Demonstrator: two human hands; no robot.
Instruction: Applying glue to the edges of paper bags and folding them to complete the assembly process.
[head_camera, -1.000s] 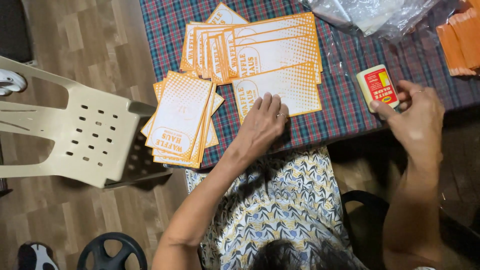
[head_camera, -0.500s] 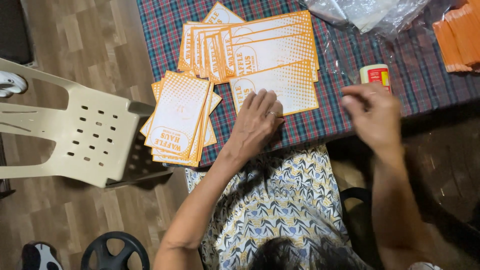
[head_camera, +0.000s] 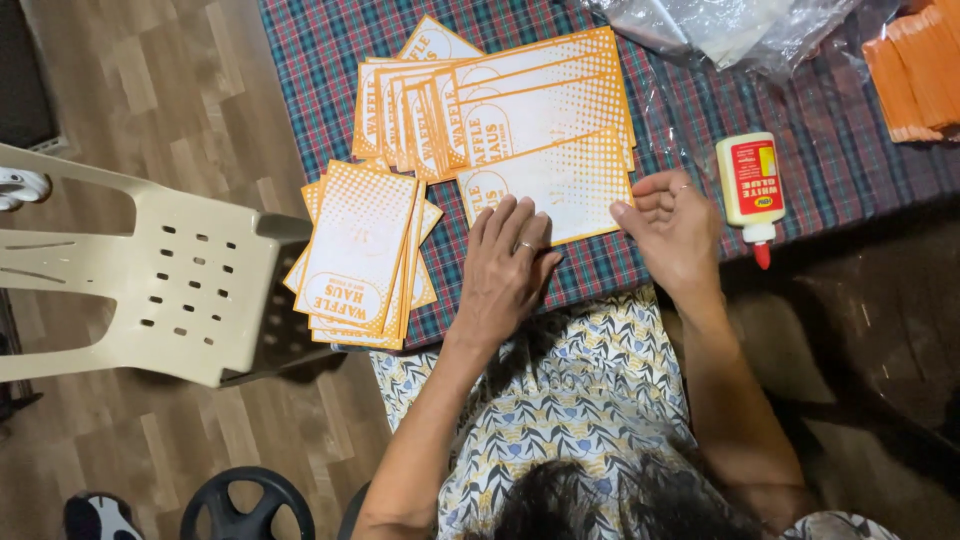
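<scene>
**Hands on the lowest orange sheet**

Desk (head_camera: 330, 60) first: we see it draped in a dark plaid cloth, and we place everything else relative to it. Off its left edge stands a beige plastic chair (head_camera: 170, 290) on the wooden floor (head_camera: 130, 110). At the desk's top edge lies a crumpled clear plastic bag (head_camera: 740, 30), and at its top right corner sits a row of orange folded pieces (head_camera: 915, 75).

Across the middle of the desk we see a fanned pile of long orange-and-white printed sheets (head_camera: 520, 100). The lowest sheet (head_camera: 565, 180) of that fan lies nearest the desk's front edge. At the desk's front left corner rests a smaller stack of orange cards (head_camera: 355, 250), overhanging the edge toward the chair.

Our left hand (head_camera: 505, 275) lies flat and open, palm down, its fingertips pressing on the lower left part of the lowest sheet; it grips nothing, and a ring shows on one finger. Our right hand (head_camera: 675, 230) is loosely curled and empty, its fingertips touching the sheet's lower right corner.

Just right of that hand, near the desk's front edge, lies a white glue bottle (head_camera: 750, 185) with a red label, its red tip pointing toward the front edge.
</scene>
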